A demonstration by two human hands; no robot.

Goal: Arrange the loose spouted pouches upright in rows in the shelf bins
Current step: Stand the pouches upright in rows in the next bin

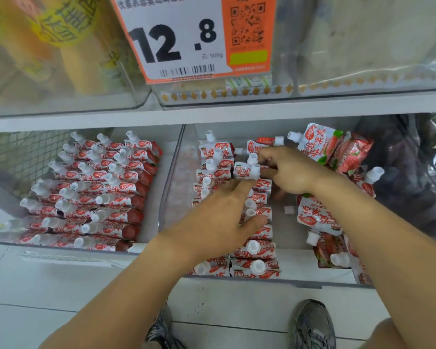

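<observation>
1. We are looking down into two clear shelf bins holding red-and-white spouted pouches; the left bin [151,197] is holding pouches standing in close rows [91,192], white caps leaning toward the back left.
2. In the right bin [171,187] we are seeing two upright rows of pouches [257,248] running from the front edge toward the back, just beside the bin's left wall.
3. Our left hand [222,217] is resting on top of those rows – fingers relaxed and spread, fingertips pressing on the caps and pouch tops, gripping nothing that we can make out.
4. Our right hand [290,172] is reaching across to the far end of the rows, its fingers curled and pinching a pouch [247,170] just beside its white cap.
5. Loose pouches [320,217] are lying tumbled along the right side of the same bin – some flat, some tilted, one large one [315,144] leaning at the back.
6. A bare strip of bin floor is showing between the rows and the loose heap.
7. A price tag [181,39] reading 12.8 is hanging on the shelf above.
8. Two shoes [310,323] are standing on the tiled floor below.
</observation>
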